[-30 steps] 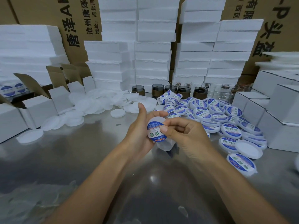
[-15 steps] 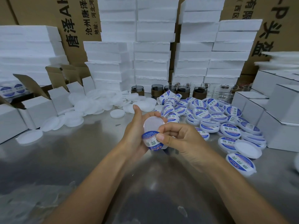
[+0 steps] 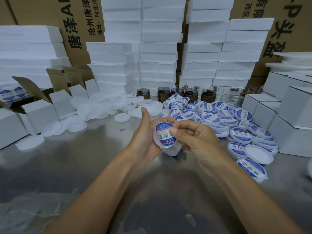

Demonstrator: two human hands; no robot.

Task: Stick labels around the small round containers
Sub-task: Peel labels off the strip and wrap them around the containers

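My left hand point(image 3: 143, 137) grips a small round white container point(image 3: 157, 141) from behind, thumb up. A blue and white round label point(image 3: 164, 135) lies on its face. My right hand point(image 3: 195, 137) has its fingers curled, and the thumb presses the label's right edge onto the container. A label roll end or backing strip hangs below the hands, partly hidden. Both hands hover above the metal table point(image 3: 84, 166) at the centre.
A heap of labelled containers point(image 3: 228, 120) lies to the right, rolled labels point(image 3: 177, 102) behind it. Blank white lids point(image 3: 101, 108) spread at the left. White boxes point(image 3: 290, 119), open cartons point(image 3: 42, 108), foam stacks point(image 3: 158, 56) and dark cups point(image 3: 163, 93) ring the table.
The label was below the bare container half a second ago; now it lies on the container's face. The right thumb has moved up with it.
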